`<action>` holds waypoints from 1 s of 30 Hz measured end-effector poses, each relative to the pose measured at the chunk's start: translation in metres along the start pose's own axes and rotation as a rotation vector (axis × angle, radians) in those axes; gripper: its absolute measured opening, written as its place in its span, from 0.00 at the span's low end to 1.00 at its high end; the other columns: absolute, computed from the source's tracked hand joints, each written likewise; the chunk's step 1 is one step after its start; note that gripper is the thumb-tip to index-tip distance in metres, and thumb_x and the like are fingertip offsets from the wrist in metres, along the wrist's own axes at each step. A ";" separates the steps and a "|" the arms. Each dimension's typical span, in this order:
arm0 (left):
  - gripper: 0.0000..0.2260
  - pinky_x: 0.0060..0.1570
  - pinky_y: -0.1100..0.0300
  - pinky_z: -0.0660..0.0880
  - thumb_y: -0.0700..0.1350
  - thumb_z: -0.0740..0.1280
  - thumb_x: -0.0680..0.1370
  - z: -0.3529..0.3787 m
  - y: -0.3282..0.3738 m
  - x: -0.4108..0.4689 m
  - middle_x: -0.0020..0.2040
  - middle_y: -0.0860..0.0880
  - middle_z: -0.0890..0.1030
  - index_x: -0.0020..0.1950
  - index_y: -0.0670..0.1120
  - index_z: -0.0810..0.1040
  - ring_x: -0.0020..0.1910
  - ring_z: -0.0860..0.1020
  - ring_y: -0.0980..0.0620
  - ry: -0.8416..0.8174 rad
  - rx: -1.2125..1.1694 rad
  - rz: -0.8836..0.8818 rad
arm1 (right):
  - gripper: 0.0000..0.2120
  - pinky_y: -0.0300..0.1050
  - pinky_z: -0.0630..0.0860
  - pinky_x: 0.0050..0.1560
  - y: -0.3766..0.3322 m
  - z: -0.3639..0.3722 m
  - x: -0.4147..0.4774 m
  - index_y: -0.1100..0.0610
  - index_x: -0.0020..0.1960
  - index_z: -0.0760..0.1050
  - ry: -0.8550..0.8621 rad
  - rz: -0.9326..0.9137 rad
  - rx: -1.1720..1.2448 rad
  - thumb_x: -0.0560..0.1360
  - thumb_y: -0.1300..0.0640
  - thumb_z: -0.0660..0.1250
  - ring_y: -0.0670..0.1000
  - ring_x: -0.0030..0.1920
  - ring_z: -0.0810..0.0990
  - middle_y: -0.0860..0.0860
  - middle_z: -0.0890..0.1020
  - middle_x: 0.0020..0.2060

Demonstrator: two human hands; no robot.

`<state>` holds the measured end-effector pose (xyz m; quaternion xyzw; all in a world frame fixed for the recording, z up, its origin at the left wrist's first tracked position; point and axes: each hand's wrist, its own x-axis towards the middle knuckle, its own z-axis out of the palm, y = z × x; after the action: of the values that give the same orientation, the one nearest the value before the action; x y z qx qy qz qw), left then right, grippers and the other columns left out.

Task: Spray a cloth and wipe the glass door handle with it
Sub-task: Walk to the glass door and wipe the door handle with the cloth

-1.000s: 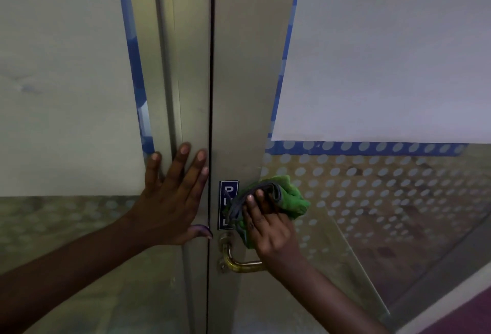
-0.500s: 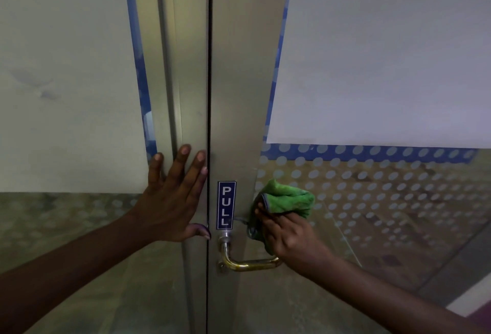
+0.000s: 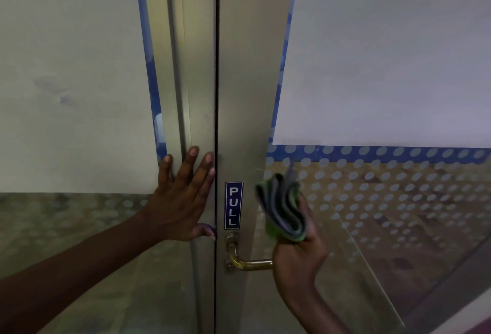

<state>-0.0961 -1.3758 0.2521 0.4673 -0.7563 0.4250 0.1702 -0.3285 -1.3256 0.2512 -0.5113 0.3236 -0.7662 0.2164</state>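
A brass lever handle (image 3: 248, 263) sticks out of the metal door frame (image 3: 249, 94) just below a blue PULL sign (image 3: 233, 205). My right hand (image 3: 297, 256) holds a folded green and grey cloth (image 3: 283, 207) upright, to the right of the sign and above the handle's outer end, which the hand hides. The cloth is off the handle. My left hand (image 3: 183, 201) lies flat with fingers spread on the left door's frame (image 3: 196, 81), beside the centre gap. No spray bottle is in view.
Both doors have frosted glass (image 3: 385, 55) above a blue dotted band (image 3: 372, 154). The lower right pane (image 3: 398, 214) is see-through with white dots. A dark vertical gap (image 3: 216, 68) divides the two doors.
My right hand has lifted the cloth off the handle and turned it upright, so the folded edges now show. My left hand has stayed flat on the left frame.
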 end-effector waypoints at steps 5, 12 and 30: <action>0.51 0.74 0.32 0.38 0.76 0.42 0.72 -0.005 0.001 0.001 0.81 0.37 0.45 0.79 0.36 0.47 0.79 0.46 0.33 0.035 -0.017 0.014 | 0.22 0.63 0.67 0.68 0.037 0.021 0.003 0.69 0.61 0.76 -0.446 -0.627 -0.653 0.68 0.73 0.72 0.67 0.66 0.72 0.67 0.76 0.62; 0.52 0.73 0.32 0.39 0.76 0.40 0.71 -0.007 0.000 0.001 0.81 0.37 0.45 0.79 0.37 0.46 0.79 0.47 0.33 0.056 -0.052 0.031 | 0.11 0.61 0.74 0.59 0.052 -0.002 -0.007 0.68 0.48 0.83 -0.654 -0.752 -0.816 0.67 0.67 0.75 0.62 0.58 0.80 0.63 0.83 0.54; 0.52 0.74 0.34 0.38 0.77 0.39 0.71 -0.008 0.001 0.002 0.81 0.38 0.44 0.80 0.38 0.46 0.80 0.46 0.35 0.048 -0.070 0.017 | 0.17 0.38 0.76 0.42 0.002 -0.034 -0.004 0.54 0.52 0.82 -0.175 0.340 -0.314 0.67 0.69 0.69 0.47 0.43 0.81 0.47 0.84 0.41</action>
<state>-0.0989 -1.3699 0.2579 0.4445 -0.7703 0.4108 0.2008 -0.3583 -1.3150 0.2385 -0.5415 0.4999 -0.6118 0.2872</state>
